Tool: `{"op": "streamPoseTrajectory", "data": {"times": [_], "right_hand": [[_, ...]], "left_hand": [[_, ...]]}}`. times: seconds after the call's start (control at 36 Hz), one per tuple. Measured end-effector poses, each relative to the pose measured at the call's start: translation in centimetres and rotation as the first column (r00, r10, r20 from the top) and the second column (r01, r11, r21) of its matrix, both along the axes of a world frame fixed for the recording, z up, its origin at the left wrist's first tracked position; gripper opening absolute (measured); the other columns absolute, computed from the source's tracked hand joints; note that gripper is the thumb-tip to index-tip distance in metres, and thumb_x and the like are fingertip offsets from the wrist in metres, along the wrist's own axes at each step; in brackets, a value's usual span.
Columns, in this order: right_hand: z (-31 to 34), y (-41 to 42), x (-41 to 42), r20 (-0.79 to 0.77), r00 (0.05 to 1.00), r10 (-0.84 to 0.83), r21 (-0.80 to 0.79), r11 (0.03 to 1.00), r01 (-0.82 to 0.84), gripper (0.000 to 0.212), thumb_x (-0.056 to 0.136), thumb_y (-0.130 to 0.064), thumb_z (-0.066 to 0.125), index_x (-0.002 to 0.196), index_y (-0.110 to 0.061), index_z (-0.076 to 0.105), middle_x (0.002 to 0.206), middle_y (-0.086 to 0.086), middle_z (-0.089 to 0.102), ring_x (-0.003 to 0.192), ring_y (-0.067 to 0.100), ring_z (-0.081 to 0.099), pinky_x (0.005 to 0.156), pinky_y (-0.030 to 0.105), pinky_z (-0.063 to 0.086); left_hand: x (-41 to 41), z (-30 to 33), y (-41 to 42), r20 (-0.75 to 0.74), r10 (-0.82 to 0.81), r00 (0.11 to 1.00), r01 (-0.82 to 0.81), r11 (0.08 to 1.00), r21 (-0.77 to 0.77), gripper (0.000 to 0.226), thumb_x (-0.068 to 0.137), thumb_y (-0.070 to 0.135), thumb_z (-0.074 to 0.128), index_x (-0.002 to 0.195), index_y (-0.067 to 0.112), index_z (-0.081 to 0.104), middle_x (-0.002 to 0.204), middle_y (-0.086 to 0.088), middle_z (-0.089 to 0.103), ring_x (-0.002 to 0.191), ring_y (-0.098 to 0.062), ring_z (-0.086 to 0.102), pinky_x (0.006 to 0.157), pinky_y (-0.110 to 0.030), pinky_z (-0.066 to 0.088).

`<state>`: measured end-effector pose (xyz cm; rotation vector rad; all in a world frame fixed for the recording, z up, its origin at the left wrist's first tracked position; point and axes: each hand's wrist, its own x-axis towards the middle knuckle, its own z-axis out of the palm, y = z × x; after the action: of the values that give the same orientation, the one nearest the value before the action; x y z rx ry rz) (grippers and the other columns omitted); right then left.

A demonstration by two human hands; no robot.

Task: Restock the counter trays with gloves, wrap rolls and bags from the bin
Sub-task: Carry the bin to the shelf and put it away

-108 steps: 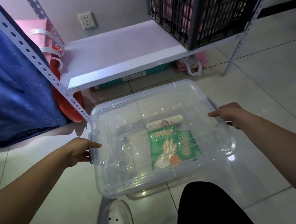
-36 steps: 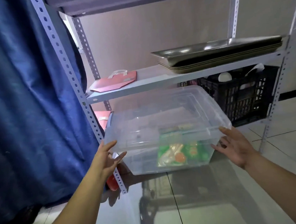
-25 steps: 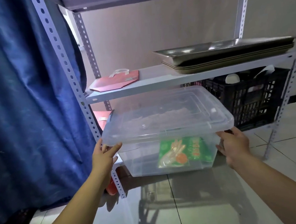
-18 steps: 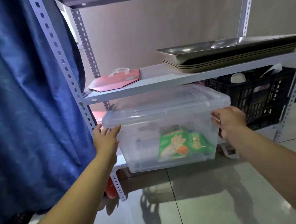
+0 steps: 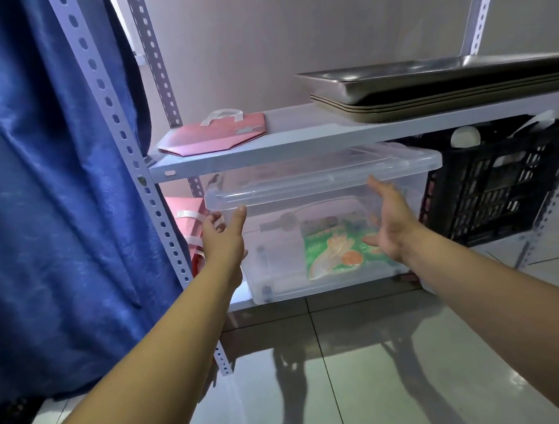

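Note:
A clear plastic bin (image 5: 275, 265) with its lid (image 5: 322, 179) on rests on the lowest shelf of a metal rack. Through its front wall I see a green pack of gloves (image 5: 337, 251) leaning inside. My left hand (image 5: 223, 239) is at the bin's left front corner, fingers spread, thumb up near the lid rim. In front of the bin's right half is my right hand (image 5: 390, 224), palm flat toward the wall, fingers apart. Neither hand grips anything.
Stacked metal trays (image 5: 444, 84) and a flat pink paper bag (image 5: 216, 133) lie on the shelf (image 5: 299, 137) above. A black crate (image 5: 501, 179) stands right of the bin. A blue curtain (image 5: 48, 195) hangs left of the perforated rack post (image 5: 128, 149). Glossy tiled floor below.
The bin was lifted from the floor and slid onto the lowest shelf. Both hands have let go of its sides and now sit open in front of it.

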<state>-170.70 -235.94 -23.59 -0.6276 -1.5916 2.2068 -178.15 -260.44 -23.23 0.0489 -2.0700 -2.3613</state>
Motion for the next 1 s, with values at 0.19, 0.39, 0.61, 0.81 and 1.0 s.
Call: {"op": "streamPoseTrajectory", "data": {"times": [0.19, 0.39, 0.61, 0.81, 1.0], "right_hand": [[-1.0, -0.1, -0.7, 0.11, 0.98, -0.167, -0.056, 0.983, 0.174, 0.075, 0.092, -0.064, 0.042, 0.148, -0.051, -0.007, 0.161, -0.002, 0.019, 0.142, 0.037, 0.029, 0.099, 0.07, 0.031], [-1.6, 1.2, -2.1, 0.127, 0.983, -0.132, -0.096, 0.985, 0.145, 0.063, 0.094, -0.055, 0.048, 0.145, -0.053, 0.012, 0.16, 0.001, 0.02, 0.141, 0.037, 0.028, 0.094, 0.073, 0.035], [-1.4, 1.4, -4.1, 0.16, 0.981, 0.11, 0.051, 0.992, -0.119, 0.058, 0.098, -0.04, 0.045, 0.147, -0.048, 0.015, 0.161, -0.002, 0.014, 0.118, 0.025, 0.039, 0.046, 0.041, 0.054], [-2.0, -0.1, -4.6, 0.202, 0.964, 0.173, 0.104, 0.975, -0.197, 0.065, 0.098, -0.042, 0.044, 0.151, -0.046, 0.008, 0.16, 0.001, 0.019, 0.113, 0.025, 0.047, 0.057, 0.039, 0.046], [-3.8, 0.5, -2.4, 0.199, 0.964, 0.174, 0.165, 0.964, -0.208, 0.069, 0.094, -0.048, 0.051, 0.149, -0.049, 0.01, 0.162, -0.005, 0.018, 0.137, 0.025, 0.032, 0.102, 0.06, 0.03]], "left_hand": [[1.3, -1.4, 0.7, 0.081, 0.002, 0.997, -0.01, 0.996, 0.091, 0.062, 0.09, 0.032, 0.068, 0.143, 0.025, 0.035, 0.145, -0.003, 0.039, 0.116, -0.025, 0.043, 0.099, -0.056, 0.048], [-0.3, -1.9, 0.5, 0.123, -0.076, 0.99, 0.066, 0.994, 0.081, 0.066, 0.094, 0.033, 0.063, 0.15, 0.021, 0.029, 0.154, -0.007, 0.035, 0.136, -0.033, 0.04, 0.103, -0.054, 0.047], [-4.1, -0.7, 1.1, 0.159, -0.113, 0.981, 0.108, 0.993, 0.042, 0.056, 0.099, 0.036, 0.054, 0.149, 0.022, 0.035, 0.155, -0.007, 0.036, 0.135, -0.037, 0.043, 0.105, -0.051, 0.046], [-5.7, -0.6, 0.9, 0.221, -0.081, 0.972, 0.065, 0.995, 0.081, 0.05, 0.101, 0.035, 0.05, 0.148, 0.024, 0.037, 0.149, -0.009, 0.043, 0.129, -0.034, 0.047, 0.103, -0.05, 0.048], [-4.6, -3.0, -0.1, 0.123, -0.09, 0.988, 0.092, 0.996, -0.011, 0.048, 0.101, 0.035, 0.048, 0.148, 0.028, 0.038, 0.152, -0.006, 0.041, 0.133, -0.035, 0.046, 0.105, -0.053, 0.045]]}}
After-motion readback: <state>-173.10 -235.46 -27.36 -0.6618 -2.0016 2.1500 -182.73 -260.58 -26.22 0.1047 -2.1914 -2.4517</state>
